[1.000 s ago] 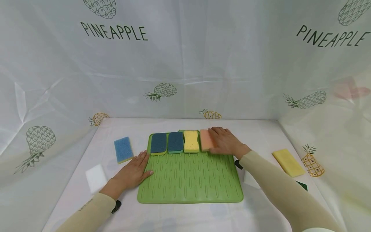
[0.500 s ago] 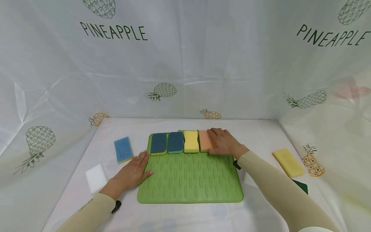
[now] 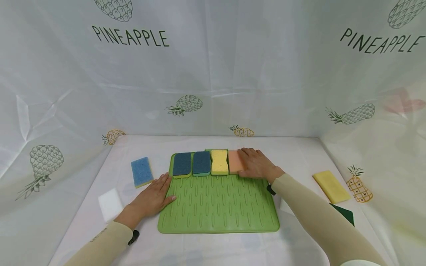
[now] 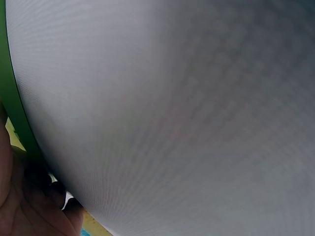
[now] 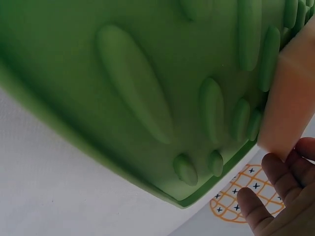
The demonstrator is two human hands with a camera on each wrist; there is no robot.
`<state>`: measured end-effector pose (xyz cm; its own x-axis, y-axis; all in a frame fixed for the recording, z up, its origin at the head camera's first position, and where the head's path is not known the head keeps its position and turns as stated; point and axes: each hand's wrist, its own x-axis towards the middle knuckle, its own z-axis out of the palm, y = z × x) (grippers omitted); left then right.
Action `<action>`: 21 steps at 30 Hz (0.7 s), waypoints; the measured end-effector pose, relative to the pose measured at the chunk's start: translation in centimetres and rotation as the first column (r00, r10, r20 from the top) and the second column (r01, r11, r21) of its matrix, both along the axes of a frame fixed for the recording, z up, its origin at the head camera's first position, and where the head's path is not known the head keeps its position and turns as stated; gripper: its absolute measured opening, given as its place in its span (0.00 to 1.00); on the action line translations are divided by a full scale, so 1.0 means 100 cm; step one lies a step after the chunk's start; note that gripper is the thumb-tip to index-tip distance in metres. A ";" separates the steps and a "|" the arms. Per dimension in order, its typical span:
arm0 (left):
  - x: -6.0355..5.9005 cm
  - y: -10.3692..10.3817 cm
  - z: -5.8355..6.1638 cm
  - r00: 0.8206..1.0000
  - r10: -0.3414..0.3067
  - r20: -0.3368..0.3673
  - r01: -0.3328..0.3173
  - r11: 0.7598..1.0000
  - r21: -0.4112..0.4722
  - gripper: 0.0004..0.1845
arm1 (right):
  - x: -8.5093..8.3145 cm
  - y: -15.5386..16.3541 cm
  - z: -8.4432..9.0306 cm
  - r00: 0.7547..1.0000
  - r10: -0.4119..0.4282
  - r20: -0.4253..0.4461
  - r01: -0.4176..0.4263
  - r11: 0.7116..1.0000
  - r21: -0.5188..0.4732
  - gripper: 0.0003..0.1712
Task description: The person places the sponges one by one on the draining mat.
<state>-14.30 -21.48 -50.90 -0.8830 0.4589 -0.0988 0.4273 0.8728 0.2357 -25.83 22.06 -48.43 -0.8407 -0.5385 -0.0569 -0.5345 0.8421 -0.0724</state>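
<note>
Green ribbed mat (image 3: 217,207) lies widest on the white cloth (image 3: 213,251); the left hand (image 3: 151,197) rests flat over its left edge, thumb spread, holding nothing. The right hand (image 3: 257,164) appears to pinch the peach sponge (image 3: 235,162) end to end at the mat's far side, just beside the yellow sponge (image 3: 219,162). It looks like lining-up is in hand; next likely calls for letting go without skewing the row
</note>
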 end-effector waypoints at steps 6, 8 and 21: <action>0.000 0.001 -0.001 1.000 -0.002 0.004 0.002 1.000 -0.004 0.44 | 0.000 0.001 -0.001 1.000 -0.004 -0.002 0.004 1.000 0.003 0.56; 0.000 0.001 -0.001 1.000 -0.005 0.004 0.005 1.000 -0.002 0.44 | 0.000 0.001 0.000 1.000 -0.005 -0.006 0.005 1.000 0.002 0.56; -0.001 -0.001 -0.003 1.000 -0.003 0.003 0.003 1.000 -0.011 0.44 | 0.008 0.021 0.021 0.998 -0.008 -0.061 0.009 1.000 0.009 0.57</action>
<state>-14.39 -21.62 -51.21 -0.8813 0.4604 -0.1064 0.4293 0.8742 0.2271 -25.04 24.18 -46.35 -0.8473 -0.5309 -0.0103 -0.5304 0.8471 -0.0319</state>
